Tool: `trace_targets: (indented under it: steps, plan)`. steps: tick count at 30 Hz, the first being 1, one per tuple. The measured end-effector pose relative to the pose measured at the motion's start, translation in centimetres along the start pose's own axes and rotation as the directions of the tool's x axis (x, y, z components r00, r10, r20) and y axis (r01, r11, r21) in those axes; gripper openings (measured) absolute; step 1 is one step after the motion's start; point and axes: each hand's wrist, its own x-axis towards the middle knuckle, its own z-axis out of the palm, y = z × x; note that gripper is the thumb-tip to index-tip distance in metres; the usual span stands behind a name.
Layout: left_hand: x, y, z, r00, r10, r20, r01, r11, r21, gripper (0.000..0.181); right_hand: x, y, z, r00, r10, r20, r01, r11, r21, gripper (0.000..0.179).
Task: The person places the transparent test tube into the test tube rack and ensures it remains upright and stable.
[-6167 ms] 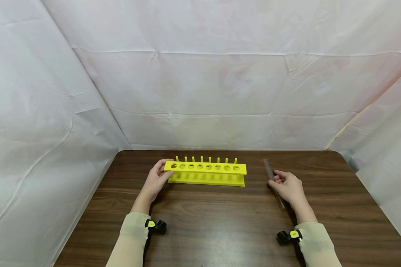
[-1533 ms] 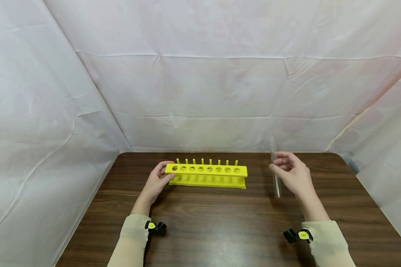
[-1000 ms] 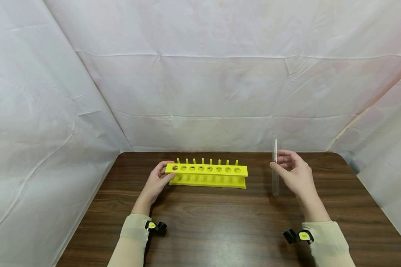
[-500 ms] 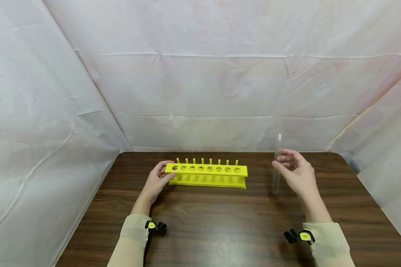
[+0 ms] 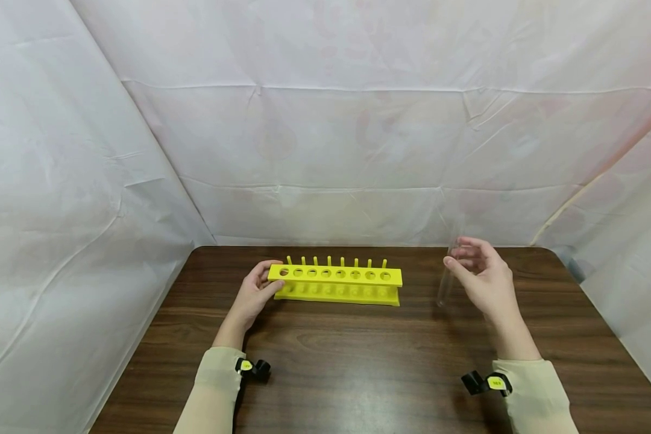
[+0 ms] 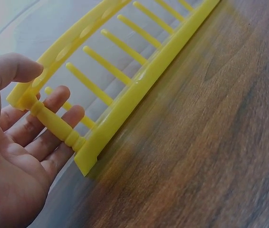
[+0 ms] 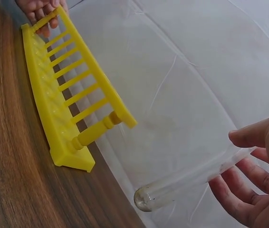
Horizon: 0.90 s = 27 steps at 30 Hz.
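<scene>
A yellow test tube rack (image 5: 336, 282) stands on the table, its row of holes on top and thin pegs along the back. My left hand (image 5: 254, 293) grips its left end; in the left wrist view the thumb lies on the top bar and the fingers reach behind the end post (image 6: 53, 124). Off the rack's right end, my right hand (image 5: 486, 282) pinches a clear glass test tube (image 5: 444, 288) between thumb and fingers. The tube leans, top to the right, with its rounded bottom (image 7: 145, 199) down and left. No tube shows in the rack's holes.
The dark wood-grain table (image 5: 347, 367) ends at a back edge just behind the rack. White plastic sheeting (image 5: 325, 144) rises behind it and at both sides. A black wrist camera (image 5: 260, 369) sits on the left sleeve, another camera (image 5: 473, 383) on the right.
The right hand has lifted the test tube from a low slant to near upright, then tipped its bottom leftward while drifting slightly right. The left hand and rack have stayed in place.
</scene>
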Motion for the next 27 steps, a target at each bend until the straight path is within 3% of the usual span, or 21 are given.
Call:
trace_targets:
  steps: [27]
  plan:
    - [0.06, -0.07, -0.06, 1.000, 0.003, 0.003, -0.003, 1.000, 0.005, 0.060, 0.40, -1.04, 0.02, 0.997, -0.071, -0.013, 0.072, 0.994, 0.076, 0.049]
